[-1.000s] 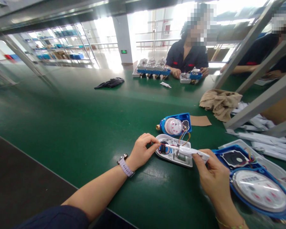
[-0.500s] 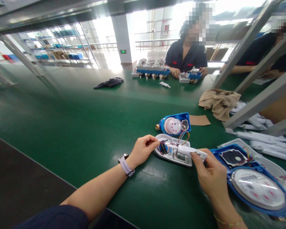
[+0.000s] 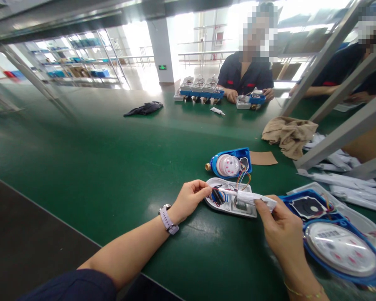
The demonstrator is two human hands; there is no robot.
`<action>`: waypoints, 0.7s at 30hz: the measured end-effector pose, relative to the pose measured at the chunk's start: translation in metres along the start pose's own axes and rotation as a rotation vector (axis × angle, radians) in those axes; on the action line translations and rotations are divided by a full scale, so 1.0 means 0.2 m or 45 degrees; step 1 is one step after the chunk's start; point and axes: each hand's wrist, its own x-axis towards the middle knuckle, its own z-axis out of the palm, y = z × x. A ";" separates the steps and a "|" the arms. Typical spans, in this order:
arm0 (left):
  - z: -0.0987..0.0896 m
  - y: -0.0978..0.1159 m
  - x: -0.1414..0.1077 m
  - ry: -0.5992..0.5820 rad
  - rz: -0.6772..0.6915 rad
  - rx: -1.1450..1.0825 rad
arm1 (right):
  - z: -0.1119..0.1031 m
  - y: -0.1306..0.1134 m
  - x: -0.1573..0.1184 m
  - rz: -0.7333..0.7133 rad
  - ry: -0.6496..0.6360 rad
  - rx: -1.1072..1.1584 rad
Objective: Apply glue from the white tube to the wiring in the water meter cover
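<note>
My right hand is closed around a crumpled white squeeze tube, its narrow nozzle pointing left over a grey-white plastic housing. At the housing's left end, my left hand pinches thin dark-red wires close to the nozzle tip. Inside the housing, near those fingertips, sits a black part among coiled wires. Coloured wires run from the housing to a blue water meter with a clear round dial and a brass fitting, lying just behind it.
Near my right forearm lies a larger-looking blue meter with an open cover. White tubes are heaped by a metal frame, beside a beige cloth. Across the green table, a co-worker handles another meter; a dark cloth lies left.
Both hands and the housing have shifted slightly right. The tube has moved with my right hand, still over the housing. My grips look the same.
</note>
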 end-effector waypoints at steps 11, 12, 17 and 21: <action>0.01 0.02 -0.02 0.040 -0.102 -0.097 | 0.03 -0.11 -0.04 -0.489 0.140 -0.256; 0.01 0.02 -0.02 0.045 -0.103 -0.103 | 0.03 -0.11 -0.04 -0.532 0.136 -0.270; 0.02 0.02 -0.03 0.060 -0.108 -0.133 | 0.02 -0.09 -0.03 -0.698 0.131 -0.353; 0.03 0.03 -0.03 0.042 -0.085 -0.143 | 0.01 -0.11 -0.02 -0.726 0.154 -0.353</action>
